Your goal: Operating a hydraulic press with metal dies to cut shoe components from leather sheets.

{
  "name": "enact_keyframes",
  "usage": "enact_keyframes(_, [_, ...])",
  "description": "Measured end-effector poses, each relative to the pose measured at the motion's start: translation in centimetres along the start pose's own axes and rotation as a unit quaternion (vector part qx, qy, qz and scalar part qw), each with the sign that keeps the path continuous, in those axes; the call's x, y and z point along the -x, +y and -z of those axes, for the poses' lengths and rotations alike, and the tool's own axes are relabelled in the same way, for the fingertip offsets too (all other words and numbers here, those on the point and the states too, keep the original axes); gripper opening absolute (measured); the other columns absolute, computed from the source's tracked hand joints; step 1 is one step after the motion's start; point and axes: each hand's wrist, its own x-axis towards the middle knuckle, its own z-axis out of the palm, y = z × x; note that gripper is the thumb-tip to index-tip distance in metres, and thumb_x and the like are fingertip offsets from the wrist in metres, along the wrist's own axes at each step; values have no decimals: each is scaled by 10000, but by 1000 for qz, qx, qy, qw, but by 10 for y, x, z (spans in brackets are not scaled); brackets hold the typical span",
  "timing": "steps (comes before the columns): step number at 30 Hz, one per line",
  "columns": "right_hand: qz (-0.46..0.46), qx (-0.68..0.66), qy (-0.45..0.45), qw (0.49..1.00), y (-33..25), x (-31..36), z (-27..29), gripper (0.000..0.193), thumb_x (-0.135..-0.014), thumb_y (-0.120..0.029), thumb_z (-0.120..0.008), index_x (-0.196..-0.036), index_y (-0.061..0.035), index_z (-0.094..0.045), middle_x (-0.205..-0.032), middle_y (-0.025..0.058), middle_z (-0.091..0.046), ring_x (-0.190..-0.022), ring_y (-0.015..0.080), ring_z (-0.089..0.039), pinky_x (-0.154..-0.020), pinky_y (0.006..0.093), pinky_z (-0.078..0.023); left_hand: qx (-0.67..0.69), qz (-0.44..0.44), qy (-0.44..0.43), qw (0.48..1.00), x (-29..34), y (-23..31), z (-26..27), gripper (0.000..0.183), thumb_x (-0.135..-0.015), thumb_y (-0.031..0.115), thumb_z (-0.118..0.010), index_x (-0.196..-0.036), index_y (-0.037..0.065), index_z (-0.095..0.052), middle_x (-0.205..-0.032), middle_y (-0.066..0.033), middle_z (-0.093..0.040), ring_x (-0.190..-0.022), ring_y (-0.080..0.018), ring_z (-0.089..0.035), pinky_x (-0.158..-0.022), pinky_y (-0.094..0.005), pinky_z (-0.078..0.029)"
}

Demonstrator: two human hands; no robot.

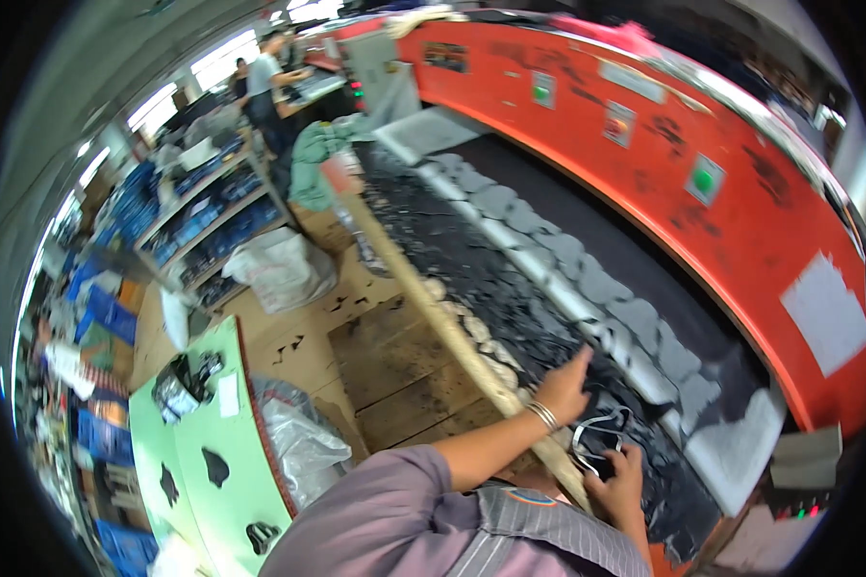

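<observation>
My left hand [562,392] reaches over a heap of thin black scraps [510,298], with a bracelet on its wrist. Its index finger is stretched out toward the pale bed edge, and no held thing shows in it. Nearer to me, my right hand [621,478] has thumb and fingers bent around the near end of a thin, pale-edged looped frame that looks like a cutting die [601,426]. The die lies among the black pieces. Beyond both hands, grey rounded pieces [558,252] line the machine's pale bed edge [540,277].
A red machine [587,96] with round buttons spans the far side. A wooden rail [442,327] runs along the near side of the scraps. On the left are a green table [188,452], plastic bags [298,442] and a loaded shelf rack [207,226]. People stand farther back.
</observation>
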Motion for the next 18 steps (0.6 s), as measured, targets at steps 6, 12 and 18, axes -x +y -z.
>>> enact_keyframes(6, [-71, 43, -24, 996, 0, 6, 14, 367, -601, -94, -690, -947, 2, -614, -1037, 196, -499, -1004, 364, -525, -875, 376, -440, 219, -55, 55, 973, 30, -8, 37, 394, -728, -4, -710, -1105, 106, -682, -1124, -123, -642, -935, -254, -657, -814, -320, -524])
enact_keyframes(12, [-81, 145, -16, 986, 4, 3, 26, 335, -582, -117, -724, -867, 26, -620, -884, 174, -566, -845, 357, -571, -787, 391, -468, 416, 177, 75, 889, 70, -64, 132, 325, -777, 117, -754, -1065, -10, -676, -890, -60, -706, -777, -108, -638, -746, -271, -522])
enact_keyframes(18, [-124, 116, -79, 982, -31, -35, 35, 385, -825, -275, -687, -1051, 36, -661, -811, 139, -690, -656, 202, -619, -611, 315, -485, 554, 360, 369, 654, 199, -217, 209, 412, -676, 90, -800, -993, -103, -622, -915, -188, -685, -779, -245, -682, -679, -375, -564])
